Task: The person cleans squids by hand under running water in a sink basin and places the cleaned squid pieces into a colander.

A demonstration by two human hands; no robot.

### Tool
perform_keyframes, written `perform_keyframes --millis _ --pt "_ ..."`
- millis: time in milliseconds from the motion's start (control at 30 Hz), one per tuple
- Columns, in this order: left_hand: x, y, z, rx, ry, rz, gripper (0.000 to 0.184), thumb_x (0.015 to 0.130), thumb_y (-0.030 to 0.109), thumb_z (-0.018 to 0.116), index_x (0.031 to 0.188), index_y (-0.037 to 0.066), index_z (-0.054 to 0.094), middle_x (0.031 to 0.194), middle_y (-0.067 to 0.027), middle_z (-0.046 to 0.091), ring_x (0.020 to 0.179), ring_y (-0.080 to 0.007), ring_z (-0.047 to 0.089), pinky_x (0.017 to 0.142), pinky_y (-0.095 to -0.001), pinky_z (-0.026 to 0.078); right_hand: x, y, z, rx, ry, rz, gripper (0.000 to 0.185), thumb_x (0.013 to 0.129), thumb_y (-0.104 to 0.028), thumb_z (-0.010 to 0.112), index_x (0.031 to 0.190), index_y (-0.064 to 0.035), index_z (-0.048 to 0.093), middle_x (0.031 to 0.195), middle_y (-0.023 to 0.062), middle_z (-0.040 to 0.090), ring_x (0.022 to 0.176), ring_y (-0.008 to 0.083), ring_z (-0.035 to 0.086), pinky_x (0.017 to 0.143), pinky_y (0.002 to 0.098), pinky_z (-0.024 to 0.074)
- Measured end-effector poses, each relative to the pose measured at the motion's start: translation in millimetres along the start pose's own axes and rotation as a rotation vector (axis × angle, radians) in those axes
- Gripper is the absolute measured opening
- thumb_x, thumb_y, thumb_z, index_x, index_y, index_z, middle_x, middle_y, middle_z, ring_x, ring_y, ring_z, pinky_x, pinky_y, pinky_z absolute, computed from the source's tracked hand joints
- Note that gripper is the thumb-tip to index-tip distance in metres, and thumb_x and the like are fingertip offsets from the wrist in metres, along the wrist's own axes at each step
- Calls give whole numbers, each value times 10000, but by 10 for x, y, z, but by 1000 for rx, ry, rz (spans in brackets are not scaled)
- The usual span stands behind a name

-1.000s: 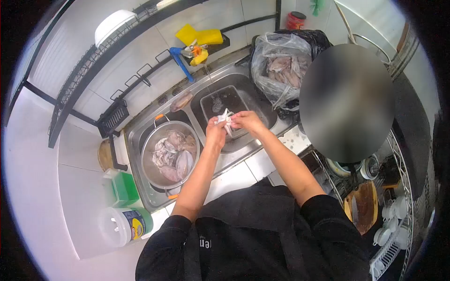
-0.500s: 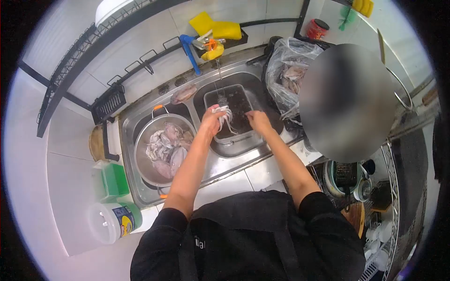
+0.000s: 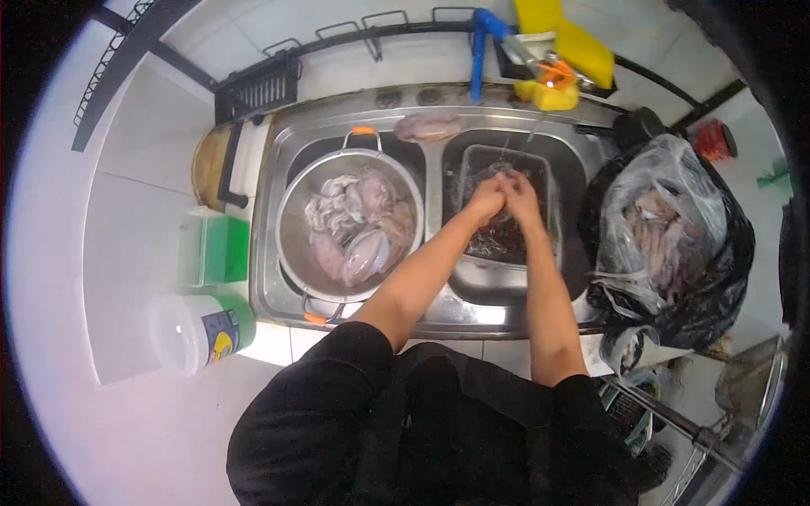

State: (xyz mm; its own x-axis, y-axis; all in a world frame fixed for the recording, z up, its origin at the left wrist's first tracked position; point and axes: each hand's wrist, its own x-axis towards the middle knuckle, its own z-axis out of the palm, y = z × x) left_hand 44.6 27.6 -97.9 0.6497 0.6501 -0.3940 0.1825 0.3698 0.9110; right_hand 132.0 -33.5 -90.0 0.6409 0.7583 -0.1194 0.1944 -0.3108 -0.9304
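My left hand (image 3: pixel 487 201) and my right hand (image 3: pixel 521 199) meet under the tap's thin stream of water (image 3: pixel 530 135), above a clear rectangular tub (image 3: pixel 553 202) of water in the right basin. Both are closed, fingertips touching. The squid tentacles held by the left hand a moment ago are now mostly hidden behind the fingers; what the right fingers pinch I cannot make out. A steel pot (image 3: pixel 291 261) with orange handles stands in the left basin, holding several squid (image 3: pixel 364 253). Another squid (image 3: pixel 429 128) lies on the sink's back ledge, between the basins.
On the right, a plastic-lined black bag (image 3: pixel 734 278) holds more squid. Yellow cloths (image 3: pixel 582 55) hang by the blue-handled tap (image 3: pixel 494 29). To the left stand a green container (image 3: pixel 226 249) and a white bucket (image 3: pixel 181 333). A metal rack (image 3: pixel 700 434) is at lower right.
My hands, apart before, have come together under the water, and the tentacles have gone out of sight between them. The view has swung right, showing more of the bag.
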Motion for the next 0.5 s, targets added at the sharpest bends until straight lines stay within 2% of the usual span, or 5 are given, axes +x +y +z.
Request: perform_keyframes --millis 133,200,333,433,500 --pt "135 -162 -94 94 39 219 309 810 144 553 1102 44 578 953 -116 622 875 -202 567 748 -325 451 4 340 131 91 -10 -68 534 823 -362 604 1167 33 496 1041 124 583 988 185 517 857 288 393" --pt "38 -234 -87 438 256 313 335 754 78 563 1087 82 595 1026 -181 611 924 -305 599 804 -348 457 -112 464 145 103 -59 155 525 830 -364 597 1124 62 506 1014 124 587 948 204 534 813 307 419" --pt "210 -574 -31 515 481 166 327 751 78 567 1076 75 594 1035 -183 607 956 -349 577 814 -385 452 -132 452 117 156 16 590 507 836 -359 591 1103 65 512 1000 138 589 818 232 579 685 352 467" --pt "-26 -34 2 360 415 208 283 766 113 594 1043 57 592 994 -167 621 904 -293 603 777 -367 466 -318 -64 15 556 -229 436 422 876 -371 528 1052 12 546 745 46 565 423 157 445 339 342 310" --pt "-56 236 -13 40 313 358 193 815 78 553 1003 40 543 905 -104 629 814 -206 597 727 -308 469 -403 -222 -50 593 -288 448 405 888 -382 506 1082 -28 543 815 32 575 511 108 477 405 287 360"
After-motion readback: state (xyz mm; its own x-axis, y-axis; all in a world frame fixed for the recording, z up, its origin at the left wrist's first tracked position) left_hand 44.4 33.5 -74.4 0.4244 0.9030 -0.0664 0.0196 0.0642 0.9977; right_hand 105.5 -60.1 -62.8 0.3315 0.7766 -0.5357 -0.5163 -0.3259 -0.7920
